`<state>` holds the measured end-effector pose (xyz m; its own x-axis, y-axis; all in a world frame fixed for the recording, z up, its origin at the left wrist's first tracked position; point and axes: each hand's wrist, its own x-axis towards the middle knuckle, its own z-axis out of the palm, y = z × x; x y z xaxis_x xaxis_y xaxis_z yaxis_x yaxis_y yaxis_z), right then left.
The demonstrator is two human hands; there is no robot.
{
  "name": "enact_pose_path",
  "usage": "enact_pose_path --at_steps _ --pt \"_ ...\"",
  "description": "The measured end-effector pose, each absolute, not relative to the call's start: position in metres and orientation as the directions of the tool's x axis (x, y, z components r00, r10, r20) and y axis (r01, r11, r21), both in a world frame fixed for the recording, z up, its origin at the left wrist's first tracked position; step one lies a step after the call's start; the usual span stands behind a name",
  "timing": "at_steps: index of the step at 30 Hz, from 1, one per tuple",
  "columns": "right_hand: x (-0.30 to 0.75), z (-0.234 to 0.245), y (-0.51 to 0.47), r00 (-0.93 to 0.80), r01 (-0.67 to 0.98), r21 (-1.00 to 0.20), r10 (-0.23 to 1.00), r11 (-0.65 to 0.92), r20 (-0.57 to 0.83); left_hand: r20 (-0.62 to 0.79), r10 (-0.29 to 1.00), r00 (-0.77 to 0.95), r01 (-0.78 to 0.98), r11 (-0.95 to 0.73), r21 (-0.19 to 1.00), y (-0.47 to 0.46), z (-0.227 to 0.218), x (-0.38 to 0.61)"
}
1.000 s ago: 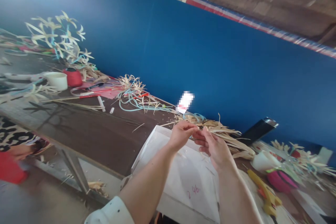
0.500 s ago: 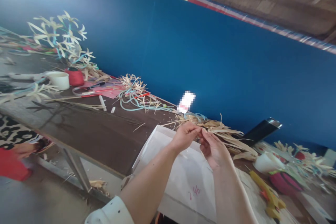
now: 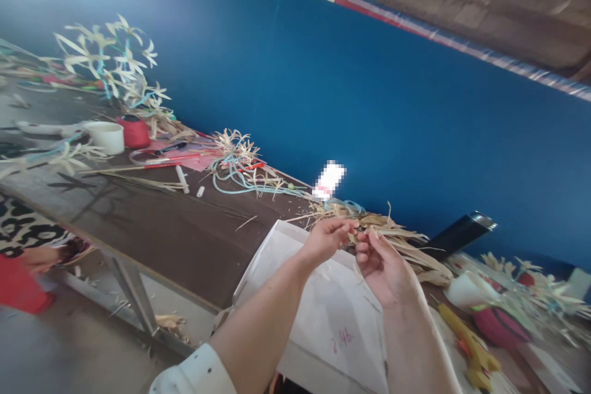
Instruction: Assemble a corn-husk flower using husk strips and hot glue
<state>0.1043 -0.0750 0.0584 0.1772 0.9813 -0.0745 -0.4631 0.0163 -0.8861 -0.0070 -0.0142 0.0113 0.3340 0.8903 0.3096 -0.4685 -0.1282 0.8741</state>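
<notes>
My left hand (image 3: pixel 325 239) and my right hand (image 3: pixel 385 265) meet above a white sheet (image 3: pixel 323 308) on the brown table (image 3: pixel 152 221). Both pinch a small piece of dried straw (image 3: pixel 357 235) between fingertips, at the near edge of a pile of dried straw strips (image 3: pixel 401 240). The fingers of both hands are curled together. What exactly sits between the fingertips is too small to make out beyond a straw-coloured strip.
A blue wall (image 3: pixel 369 111) backs the table. Left along it lie straw flowers (image 3: pixel 111 61), a red spool (image 3: pixel 133 132), a white cup (image 3: pixel 107 136) and blue cords (image 3: pixel 235 181). At right are a black bottle (image 3: pixel 459 235), a yellow glue gun (image 3: pixel 468 345) and a pink spool (image 3: pixel 501 326).
Both hands have stayed together, with the fingertips working slightly at the straw. The view has shifted a little; my right hand sits a bit lower and closer to the pile.
</notes>
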Motion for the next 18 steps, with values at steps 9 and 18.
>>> enact_pose_path --at_steps 9,18 --pt "0.103 0.075 -0.082 0.062 -0.545 -0.835 0.989 -0.079 -0.134 0.340 0.673 0.656 -0.454 -0.008 0.891 -0.027 0.017 -0.015" --pt "0.105 0.076 -0.091 0.015 -0.344 -0.938 0.999 -0.033 -0.041 0.238 0.654 0.718 -0.408 0.118 0.905 -0.020 0.016 -0.021"
